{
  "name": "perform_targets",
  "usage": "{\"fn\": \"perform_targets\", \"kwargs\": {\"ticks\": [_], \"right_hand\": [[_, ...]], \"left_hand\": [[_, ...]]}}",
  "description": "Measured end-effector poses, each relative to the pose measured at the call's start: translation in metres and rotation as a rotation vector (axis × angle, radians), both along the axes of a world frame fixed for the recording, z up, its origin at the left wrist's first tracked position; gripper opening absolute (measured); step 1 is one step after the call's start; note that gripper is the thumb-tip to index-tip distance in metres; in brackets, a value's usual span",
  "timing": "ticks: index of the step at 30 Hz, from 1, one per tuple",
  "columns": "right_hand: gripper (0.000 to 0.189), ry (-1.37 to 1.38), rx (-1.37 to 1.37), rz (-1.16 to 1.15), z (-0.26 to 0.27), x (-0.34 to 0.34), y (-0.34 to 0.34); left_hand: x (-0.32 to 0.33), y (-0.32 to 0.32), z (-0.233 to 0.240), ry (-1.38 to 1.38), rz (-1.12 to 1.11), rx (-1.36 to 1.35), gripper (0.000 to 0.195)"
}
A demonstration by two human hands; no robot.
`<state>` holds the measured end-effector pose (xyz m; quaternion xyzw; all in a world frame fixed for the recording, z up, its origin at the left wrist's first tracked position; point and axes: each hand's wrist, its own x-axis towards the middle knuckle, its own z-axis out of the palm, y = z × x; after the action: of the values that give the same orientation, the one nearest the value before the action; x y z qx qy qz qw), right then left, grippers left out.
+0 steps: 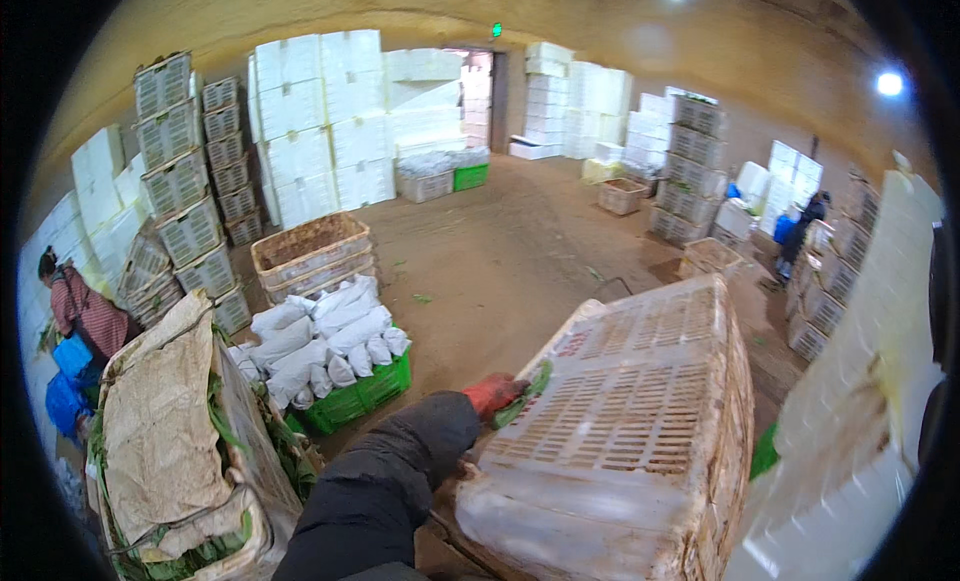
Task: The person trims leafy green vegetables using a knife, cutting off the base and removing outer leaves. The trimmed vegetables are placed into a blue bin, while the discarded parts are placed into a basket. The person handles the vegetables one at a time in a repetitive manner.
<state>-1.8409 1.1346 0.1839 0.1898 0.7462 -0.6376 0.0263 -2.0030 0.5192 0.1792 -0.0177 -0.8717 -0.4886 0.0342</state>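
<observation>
My left hand point(493, 395), in a red-orange glove under a dark padded sleeve, reaches to the left edge of a dirty white slotted plastic crate point(626, 412). Its fingers bend over that edge. A green leaf point(531, 398) lies against the fingertips and the crate's side. The crate stands tilted, slotted face up towards me. My right hand is out of view. To the left is another white crate point(259, 540) packed with leafy greens point(206, 555), partly covered by a tan sheet point(161, 423).
White bags point(330, 337) fill a green crate point(360, 397) ahead. Behind it are stacked crates point(311, 258). Foam boxes point(300, 123) line the back wall beside a doorway point(478, 97). One person point(86, 307) bends at far left; another point(802, 228) is at right, near crate stacks point(825, 288).
</observation>
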Motion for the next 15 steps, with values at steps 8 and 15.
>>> {"fn": "perform_targets", "kwargs": {"ticks": [8, 15], "right_hand": [[0.058, 0.549, 0.639, 0.330, -0.161, -0.287, -0.118], [0.034, 0.727, 0.038, 0.528, 0.017, -0.438, -0.496]], "left_hand": [[-0.052, -0.188, 0.052, -0.144, 0.537, 0.505, 0.042], [-0.151, -0.349, 0.254, 0.266, 0.699, -0.511, 0.041]]}}
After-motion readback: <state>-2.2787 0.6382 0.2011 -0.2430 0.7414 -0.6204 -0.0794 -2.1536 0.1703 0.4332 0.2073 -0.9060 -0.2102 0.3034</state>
